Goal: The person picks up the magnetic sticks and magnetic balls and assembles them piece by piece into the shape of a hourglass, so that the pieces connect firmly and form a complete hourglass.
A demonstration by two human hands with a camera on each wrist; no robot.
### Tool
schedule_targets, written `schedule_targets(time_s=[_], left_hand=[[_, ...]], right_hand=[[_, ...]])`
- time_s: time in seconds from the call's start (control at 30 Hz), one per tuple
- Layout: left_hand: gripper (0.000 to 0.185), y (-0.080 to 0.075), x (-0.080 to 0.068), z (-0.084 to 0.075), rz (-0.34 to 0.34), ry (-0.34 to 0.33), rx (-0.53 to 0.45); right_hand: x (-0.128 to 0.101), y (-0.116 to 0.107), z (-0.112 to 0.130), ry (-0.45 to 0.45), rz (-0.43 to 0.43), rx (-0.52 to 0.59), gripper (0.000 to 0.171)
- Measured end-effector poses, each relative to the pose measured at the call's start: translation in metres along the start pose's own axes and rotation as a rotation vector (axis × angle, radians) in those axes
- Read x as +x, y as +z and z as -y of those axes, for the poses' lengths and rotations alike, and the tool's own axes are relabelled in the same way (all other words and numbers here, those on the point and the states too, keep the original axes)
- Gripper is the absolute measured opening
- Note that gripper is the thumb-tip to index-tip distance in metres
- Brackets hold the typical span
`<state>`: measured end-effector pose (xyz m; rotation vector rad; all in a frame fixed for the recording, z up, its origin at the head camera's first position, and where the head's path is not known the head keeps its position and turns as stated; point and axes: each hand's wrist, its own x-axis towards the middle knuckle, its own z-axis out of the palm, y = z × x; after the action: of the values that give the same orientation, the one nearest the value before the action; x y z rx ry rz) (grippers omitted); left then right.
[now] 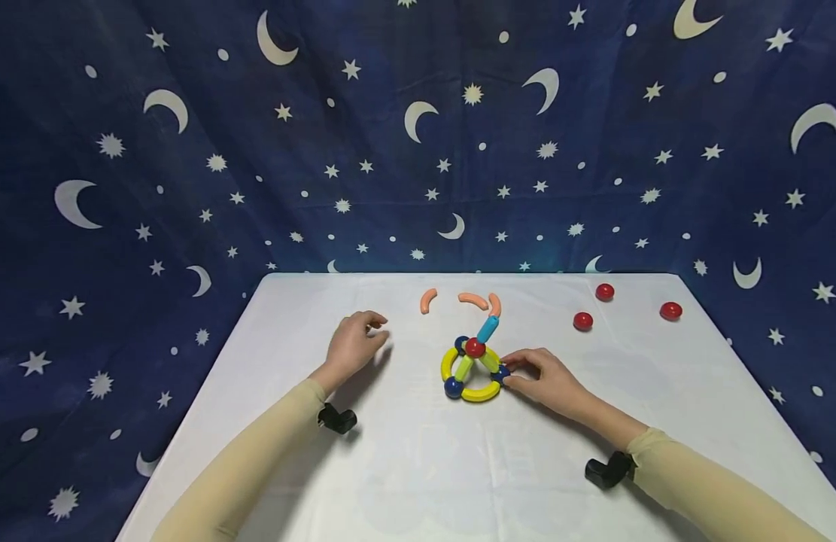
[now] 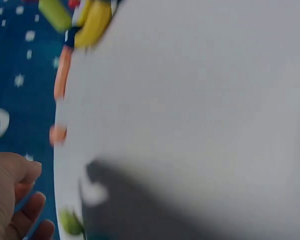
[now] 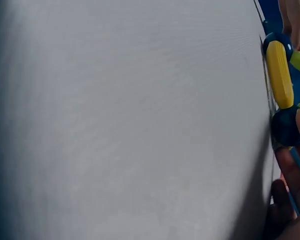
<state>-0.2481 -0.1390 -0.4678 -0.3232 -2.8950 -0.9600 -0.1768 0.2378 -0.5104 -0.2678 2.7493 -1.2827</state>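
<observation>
A small toy point(image 1: 473, 369) of rods and balls stands mid-table: a yellow ring with dark blue balls, green spokes, a red ball and a slanted light blue rod on top. My right hand point(image 1: 511, 374) pinches the dark blue ball point(image 1: 502, 372) on the ring's right side. In the right wrist view that ball point(image 3: 286, 127) sits beside a yellow arc point(image 3: 280, 75), with my fingers point(image 3: 290, 175) against it. My left hand point(image 1: 380, 331) hangs left of the toy, fingers loosely curled and holding nothing. The left wrist view is blurred and shows that hand point(image 2: 10, 195) and the toy's yellow arc point(image 2: 92, 22).
Three orange curved pieces point(image 1: 473, 299) lie behind the toy near the far edge. Three red half-balls point(image 1: 583, 321) are scattered at the back right. The white table point(image 1: 418, 467) stands against a dark blue cloth with stars and moons.
</observation>
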Motion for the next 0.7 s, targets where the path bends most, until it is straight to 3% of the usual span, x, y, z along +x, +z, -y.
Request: schedule_targets(time_s=[0.13,0.33,0.43,0.7], left_hand=[[0.036,-0.024,-0.009,0.027,0.003,-0.115,0.100],[0.045,-0.040,-0.016,0.045,0.124,-0.281,0.163],[0.047,-0.040,-0.016,0.048,0.166,-0.308,0.179],[0.038,-0.039,-0.013,0.046,0.203,-0.299,0.203]], right_hand=[[0.001,-0.002,-0.003,0.021,0.048,0.060,0.039],[0.003,-0.006,-0.002,0.053,0.073,0.109,0.041],[0.003,-0.006,-0.001,0.064,0.074,0.125,0.042],[0.003,-0.004,-0.001,0.062,0.079,0.126,0.043]])
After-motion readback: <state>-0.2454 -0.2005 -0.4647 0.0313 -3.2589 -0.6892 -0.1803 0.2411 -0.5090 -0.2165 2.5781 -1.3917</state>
